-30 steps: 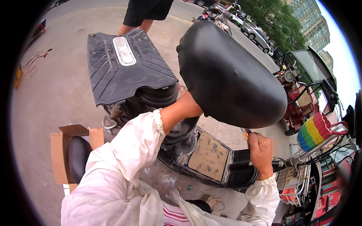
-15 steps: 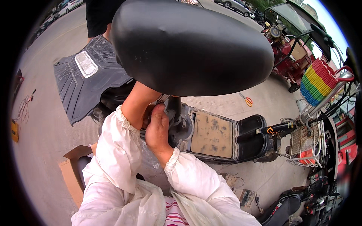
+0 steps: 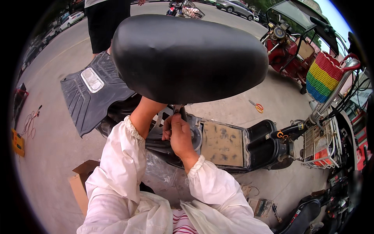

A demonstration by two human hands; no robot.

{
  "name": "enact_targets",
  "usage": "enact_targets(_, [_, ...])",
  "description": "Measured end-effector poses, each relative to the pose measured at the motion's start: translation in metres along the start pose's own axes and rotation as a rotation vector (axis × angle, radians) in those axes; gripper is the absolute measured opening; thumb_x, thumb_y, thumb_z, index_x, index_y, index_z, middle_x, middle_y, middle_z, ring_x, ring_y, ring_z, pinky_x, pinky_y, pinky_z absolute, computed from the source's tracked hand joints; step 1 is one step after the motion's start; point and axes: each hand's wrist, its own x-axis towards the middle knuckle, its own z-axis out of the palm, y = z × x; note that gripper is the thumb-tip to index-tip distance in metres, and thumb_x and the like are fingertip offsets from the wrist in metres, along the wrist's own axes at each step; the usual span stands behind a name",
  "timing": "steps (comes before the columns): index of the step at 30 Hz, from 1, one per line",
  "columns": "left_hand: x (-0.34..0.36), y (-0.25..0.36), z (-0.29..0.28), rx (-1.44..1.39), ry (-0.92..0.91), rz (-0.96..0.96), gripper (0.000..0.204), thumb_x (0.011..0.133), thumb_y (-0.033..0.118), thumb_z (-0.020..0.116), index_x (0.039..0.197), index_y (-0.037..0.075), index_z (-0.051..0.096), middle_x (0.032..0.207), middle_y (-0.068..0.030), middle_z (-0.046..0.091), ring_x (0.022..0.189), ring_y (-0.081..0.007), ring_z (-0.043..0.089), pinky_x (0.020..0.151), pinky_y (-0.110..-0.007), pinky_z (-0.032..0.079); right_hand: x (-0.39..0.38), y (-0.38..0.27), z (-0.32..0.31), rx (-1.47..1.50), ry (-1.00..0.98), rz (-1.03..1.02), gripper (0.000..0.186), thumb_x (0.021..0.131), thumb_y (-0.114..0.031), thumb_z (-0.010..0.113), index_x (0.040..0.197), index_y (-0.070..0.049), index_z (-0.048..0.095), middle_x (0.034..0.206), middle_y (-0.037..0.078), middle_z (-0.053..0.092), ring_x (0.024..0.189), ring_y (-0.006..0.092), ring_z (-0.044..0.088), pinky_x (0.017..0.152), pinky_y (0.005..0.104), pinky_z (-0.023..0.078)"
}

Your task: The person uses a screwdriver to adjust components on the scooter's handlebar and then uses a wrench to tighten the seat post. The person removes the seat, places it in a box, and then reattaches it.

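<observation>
Nearest are two pale sleeves (image 3: 113,187), which come up from the lower edge. An opened cardboard box (image 3: 79,189) stands on the ground at the left, just beside the left sleeve.

The left forearm (image 3: 147,116) goes up behind a black seat (image 3: 191,58); the left hand is hidden there, so I cannot tell the state of its grip. The right hand (image 3: 180,134) is below the seat, and its grip is closed, thumb against fingers, on a small metal part (image 3: 177,108). This part is too small for telling its kind. The seat is above the black scooter (image 3: 260,137), tilted, with its smooth top toward the viewer.

The scooter has a tan board (image 3: 222,144) in its floor. To the left of the seat lies a dark ribbed panel (image 3: 80,102) with a pale plate (image 3: 92,80). Beyond the scooter, orange-handled scissors (image 3: 258,107) lie on the ground. To the right hangs a striped woven basket (image 3: 323,78).

Farther away are a red tricycle (image 3: 286,56), a person in black shorts (image 3: 108,27) and parked cars (image 3: 233,7).
</observation>
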Motion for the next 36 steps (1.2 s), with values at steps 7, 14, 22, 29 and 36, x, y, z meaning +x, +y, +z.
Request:
enact_targets(7, [0.006,0.012,0.012,-0.106,-0.078,-0.051,0.019,0.076,0.01,0.066,0.093,0.004,0.061,0.078,-0.0066,0.063,0.072,-0.0215,0.062,0.065,-0.037,0.047,-0.018,-0.092,-0.107,-0.849,0.057,-0.091,0.048,0.097,-0.037,0.043,0.065,-0.002,0.049,0.054,0.0,0.045,0.047,0.0103,0.043,0.045,0.0263,0.034])
enact_targets(14, [0.006,0.029,0.007,-0.26,-0.143,-0.182,0.017,0.076,0.01,0.065,0.091,0.003,0.061,0.075,-0.0064,0.063,0.069,-0.0212,0.062,0.063,-0.037,0.048,-0.018,-0.17,-0.123,-1.298,0.016,-0.226,0.045,0.093,-0.032,0.052,0.062,0.001,0.052,0.05,0.011,0.049,0.044,0.0242,0.043,0.045,0.0337,0.034])
enact_targets(22, [0.007,0.031,0.014,-0.136,0.023,-0.085,0.016,0.076,0.015,0.064,0.092,0.009,0.064,0.078,-0.0105,0.065,0.073,-0.0276,0.063,0.065,-0.037,0.048,-0.04,-0.039,-0.018,-0.092,0.069,0.139,0.061,0.092,-0.06,0.034,0.07,-0.004,0.047,0.057,0.003,0.041,0.047,0.0124,0.04,0.047,0.0292,0.04])
enact_targets(29, [0.01,0.03,0.022,-0.176,0.167,-0.01,0.018,0.078,0.019,0.064,0.094,0.011,0.065,0.087,-0.011,0.067,0.081,-0.0272,0.065,0.069,-0.038,0.049,-0.011,-0.008,0.036,0.228,0.26,0.025,0.061,0.087,-0.066,0.038,0.072,-0.008,0.045,0.063,0.001,0.042,0.052,0.0118,0.04,0.052,0.0287,0.04])
enact_targets(36, [0.011,0.043,0.005,-0.425,-0.05,-0.317,0.015,0.075,0.008,0.064,0.088,0.001,0.06,0.06,-0.01,0.061,0.049,-0.0184,0.061,0.044,-0.029,0.045,-0.028,-0.134,-0.117,-1.109,0.104,-0.209,0.047,0.094,-0.035,0.052,0.062,0.0,0.049,0.051,0.004,0.048,0.042,0.0125,0.043,0.041,0.0302,0.034])
